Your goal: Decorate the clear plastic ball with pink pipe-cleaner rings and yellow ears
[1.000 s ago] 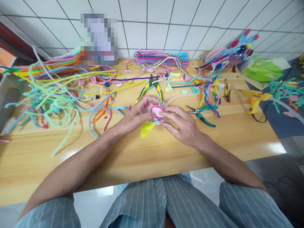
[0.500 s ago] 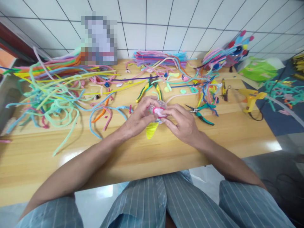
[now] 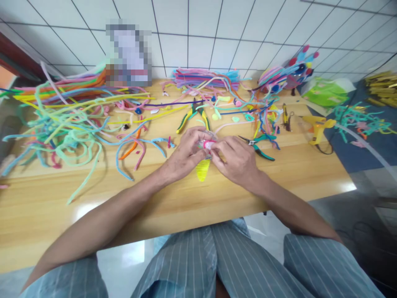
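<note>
Over the middle of the wooden table point(image 3: 93, 207), my left hand point(image 3: 184, 155) and my right hand point(image 3: 234, 159) meet, both closed round a small clear round piece with a pink pipe-cleaner coil point(image 3: 207, 144) inside it. A yellow ribbed cone-shaped coil point(image 3: 202, 169) hangs below it between my hands, down toward the table. My fingers hide most of the clear piece.
Loose pipe cleaners point(image 3: 71, 124) in many colours sprawl over the left and back of the table. Green-and-yellow pliers point(image 3: 194, 116) lie just behind my hands, teal-handled pliers point(image 3: 259, 147) to the right, a yellow glue gun point(image 3: 316, 126) farther right. Striped trousers point(image 3: 217, 260) show below.
My fingers have closed tighter over the pink coil, which shows less than before. The yellow cone has swung slightly right and down. The camera has shifted a little.
</note>
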Tool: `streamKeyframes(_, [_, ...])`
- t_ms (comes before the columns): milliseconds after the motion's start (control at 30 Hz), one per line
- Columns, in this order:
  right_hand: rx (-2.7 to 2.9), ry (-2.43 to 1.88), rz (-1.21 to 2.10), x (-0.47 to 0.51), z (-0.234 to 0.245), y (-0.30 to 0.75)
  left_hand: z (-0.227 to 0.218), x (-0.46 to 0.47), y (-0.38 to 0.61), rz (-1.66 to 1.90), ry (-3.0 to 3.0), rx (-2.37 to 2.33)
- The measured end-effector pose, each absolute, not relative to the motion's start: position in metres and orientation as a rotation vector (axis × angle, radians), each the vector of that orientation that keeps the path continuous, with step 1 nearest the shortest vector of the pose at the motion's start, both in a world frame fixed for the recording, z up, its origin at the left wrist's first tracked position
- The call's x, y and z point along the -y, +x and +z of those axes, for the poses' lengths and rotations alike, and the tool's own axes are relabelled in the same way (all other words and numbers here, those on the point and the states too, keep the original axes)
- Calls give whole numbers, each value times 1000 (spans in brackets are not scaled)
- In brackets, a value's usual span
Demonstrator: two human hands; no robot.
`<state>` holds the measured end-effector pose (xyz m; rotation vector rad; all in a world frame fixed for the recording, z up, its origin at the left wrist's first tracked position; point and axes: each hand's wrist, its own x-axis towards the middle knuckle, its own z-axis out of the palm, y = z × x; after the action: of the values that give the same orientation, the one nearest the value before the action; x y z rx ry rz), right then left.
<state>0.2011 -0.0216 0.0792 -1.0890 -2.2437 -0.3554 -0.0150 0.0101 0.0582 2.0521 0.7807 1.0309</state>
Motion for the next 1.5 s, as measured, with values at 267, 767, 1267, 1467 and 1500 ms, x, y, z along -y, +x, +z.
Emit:
streamKeyframes(267, [2248, -1086, -259, 24, 83, 204, 59, -6, -10, 1071, 2044, -850])
streamKeyframes(767, [2204, -1017, 92, 19, 81, 209, 61, -4, -9, 1107, 2009, -843])
streamKeyframes(1267, [2223, -983, 122, 20, 79, 208, 60, -2, -7, 1138, 1973, -814])
streamKeyframes(1467, [2204, -950, 116, 22, 76, 209, 61, -2, -7, 1131, 1986, -819])
streamKeyframes(1500, [2201, -953, 125, 22, 76, 209, 61, -1, -7, 1126, 1992, -821])
